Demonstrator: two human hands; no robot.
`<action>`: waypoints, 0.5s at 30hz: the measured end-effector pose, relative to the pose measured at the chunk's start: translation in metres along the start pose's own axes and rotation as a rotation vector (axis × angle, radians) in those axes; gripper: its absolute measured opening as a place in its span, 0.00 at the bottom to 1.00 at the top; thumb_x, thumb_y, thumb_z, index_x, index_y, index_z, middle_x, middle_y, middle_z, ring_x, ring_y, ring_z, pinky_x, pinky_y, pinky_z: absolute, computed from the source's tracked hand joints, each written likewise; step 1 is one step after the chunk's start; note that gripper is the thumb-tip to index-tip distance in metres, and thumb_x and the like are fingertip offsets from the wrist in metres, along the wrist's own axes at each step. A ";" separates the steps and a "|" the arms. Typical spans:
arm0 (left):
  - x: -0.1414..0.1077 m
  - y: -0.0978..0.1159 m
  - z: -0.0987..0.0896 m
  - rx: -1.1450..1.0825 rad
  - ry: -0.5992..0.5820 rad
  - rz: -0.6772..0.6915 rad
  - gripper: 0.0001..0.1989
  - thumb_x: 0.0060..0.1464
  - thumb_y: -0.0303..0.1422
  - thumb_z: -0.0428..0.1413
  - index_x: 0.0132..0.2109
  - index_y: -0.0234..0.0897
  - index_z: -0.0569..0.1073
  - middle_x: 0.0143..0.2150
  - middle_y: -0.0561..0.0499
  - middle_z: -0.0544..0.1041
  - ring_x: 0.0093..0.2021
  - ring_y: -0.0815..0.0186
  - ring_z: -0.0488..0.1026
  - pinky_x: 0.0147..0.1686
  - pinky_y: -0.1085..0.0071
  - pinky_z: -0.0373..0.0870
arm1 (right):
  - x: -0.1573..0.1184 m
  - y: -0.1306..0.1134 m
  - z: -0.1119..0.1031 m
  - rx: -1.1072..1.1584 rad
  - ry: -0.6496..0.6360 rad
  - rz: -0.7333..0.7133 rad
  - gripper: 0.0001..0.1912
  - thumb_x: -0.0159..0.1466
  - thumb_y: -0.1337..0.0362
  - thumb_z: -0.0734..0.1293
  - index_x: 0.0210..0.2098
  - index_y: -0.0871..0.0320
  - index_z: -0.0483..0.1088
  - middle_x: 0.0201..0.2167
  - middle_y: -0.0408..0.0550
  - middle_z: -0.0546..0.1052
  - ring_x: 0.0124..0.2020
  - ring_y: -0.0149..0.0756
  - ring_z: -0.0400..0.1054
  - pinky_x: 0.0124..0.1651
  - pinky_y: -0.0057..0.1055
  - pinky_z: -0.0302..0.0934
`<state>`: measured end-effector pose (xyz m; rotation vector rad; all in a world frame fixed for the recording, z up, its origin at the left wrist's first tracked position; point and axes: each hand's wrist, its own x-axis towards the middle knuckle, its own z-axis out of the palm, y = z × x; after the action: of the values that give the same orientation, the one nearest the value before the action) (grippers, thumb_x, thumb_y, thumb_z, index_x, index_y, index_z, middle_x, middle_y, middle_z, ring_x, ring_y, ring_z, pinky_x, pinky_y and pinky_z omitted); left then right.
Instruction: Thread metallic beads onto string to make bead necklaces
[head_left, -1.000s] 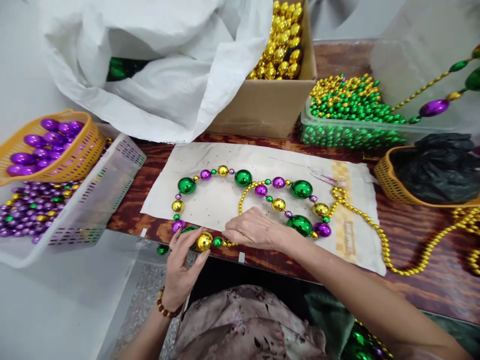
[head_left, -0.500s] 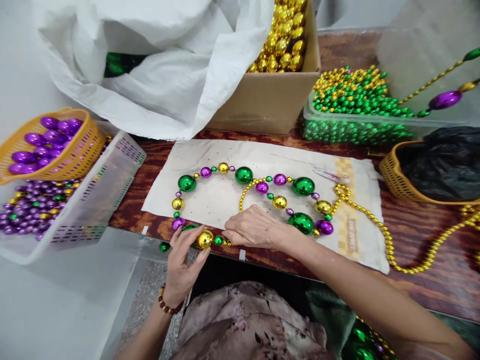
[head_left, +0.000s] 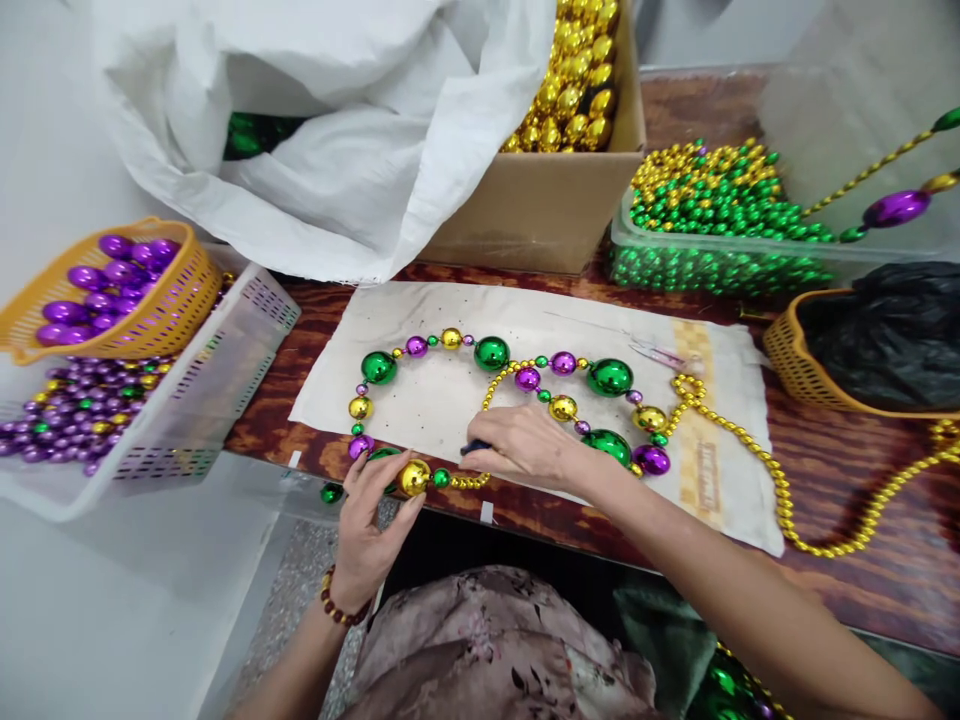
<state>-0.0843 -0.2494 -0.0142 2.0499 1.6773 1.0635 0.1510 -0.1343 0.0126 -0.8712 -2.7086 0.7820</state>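
A bead necklace of green, gold and purple balls lies in loops across a white cloth. At the table's front edge, my left hand has its thumb and fingers around a large gold bead of it, beside a green one. From there a short run of small gold beads leads right to below my right hand. My right hand is closed around a small dark object; only its end shows, so its kind is unclear. A pair of small tweezers or snips rests at the cloth's upper right.
At left, an orange basket of purple beads sits on a white bin. Behind stand a white sack, a cardboard box and a clear tub of beads. A gold bead string trails right, near another basket.
My right hand has lifted slightly off the small gold beads and shifted right, uncovering them. The dark object in it now shows. My left hand keeps its hold on the gold bead.
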 end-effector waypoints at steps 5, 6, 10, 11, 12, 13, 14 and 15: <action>-0.001 0.000 0.001 0.043 0.002 0.027 0.21 0.59 0.31 0.59 0.59 0.45 0.70 0.49 0.47 0.78 0.49 0.60 0.75 0.61 0.53 0.59 | -0.033 0.013 -0.010 0.099 0.178 0.254 0.11 0.71 0.61 0.59 0.50 0.58 0.66 0.39 0.50 0.78 0.35 0.39 0.70 0.35 0.31 0.55; -0.001 0.000 0.001 0.054 0.004 0.039 0.21 0.59 0.31 0.59 0.59 0.45 0.70 0.49 0.48 0.79 0.49 0.60 0.75 0.61 0.53 0.58 | -0.043 0.016 -0.012 0.090 0.204 0.284 0.11 0.70 0.62 0.59 0.49 0.57 0.67 0.39 0.51 0.78 0.36 0.39 0.70 0.36 0.32 0.57; 0.000 0.002 0.004 0.103 0.011 0.061 0.21 0.59 0.31 0.59 0.59 0.45 0.69 0.49 0.48 0.78 0.48 0.60 0.75 0.62 0.53 0.56 | -0.085 0.037 -0.027 0.120 0.430 0.367 0.12 0.69 0.61 0.60 0.48 0.55 0.70 0.43 0.52 0.77 0.42 0.43 0.72 0.44 0.36 0.63; 0.001 0.002 0.004 0.114 0.010 0.064 0.21 0.59 0.31 0.59 0.59 0.45 0.69 0.49 0.48 0.78 0.49 0.60 0.75 0.62 0.54 0.56 | -0.096 0.045 -0.032 0.129 0.502 0.407 0.12 0.69 0.59 0.60 0.48 0.55 0.70 0.42 0.52 0.78 0.42 0.44 0.72 0.45 0.37 0.64; 0.001 0.003 0.005 0.122 0.010 0.071 0.20 0.60 0.31 0.58 0.59 0.45 0.69 0.49 0.47 0.78 0.49 0.60 0.75 0.61 0.54 0.56 | -0.107 0.054 -0.036 0.129 0.571 0.455 0.12 0.68 0.58 0.61 0.47 0.55 0.71 0.41 0.51 0.78 0.42 0.44 0.72 0.45 0.38 0.64; 0.002 0.004 0.005 0.127 0.009 0.079 0.20 0.60 0.30 0.58 0.59 0.45 0.69 0.49 0.47 0.78 0.49 0.60 0.75 0.61 0.54 0.57 | -0.117 0.064 -0.041 0.115 0.633 0.506 0.12 0.66 0.57 0.63 0.45 0.55 0.72 0.40 0.51 0.78 0.41 0.45 0.72 0.45 0.39 0.65; 0.002 0.006 0.005 0.129 0.008 0.089 0.20 0.60 0.30 0.58 0.59 0.45 0.69 0.49 0.47 0.78 0.49 0.60 0.75 0.61 0.55 0.57 | -0.127 0.074 -0.045 0.090 0.693 0.559 0.13 0.65 0.56 0.64 0.44 0.55 0.72 0.38 0.50 0.78 0.40 0.45 0.72 0.45 0.40 0.65; 0.003 0.006 0.005 0.128 0.009 0.099 0.20 0.60 0.30 0.58 0.59 0.45 0.69 0.49 0.47 0.78 0.49 0.60 0.75 0.61 0.55 0.57 | -0.136 0.084 -0.049 0.059 0.752 0.616 0.13 0.64 0.55 0.64 0.43 0.55 0.73 0.38 0.50 0.77 0.39 0.45 0.72 0.44 0.40 0.65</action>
<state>-0.0757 -0.2474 -0.0129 2.2316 1.7048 1.0207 0.3179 -0.1360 0.0060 -1.6176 -1.7628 0.4700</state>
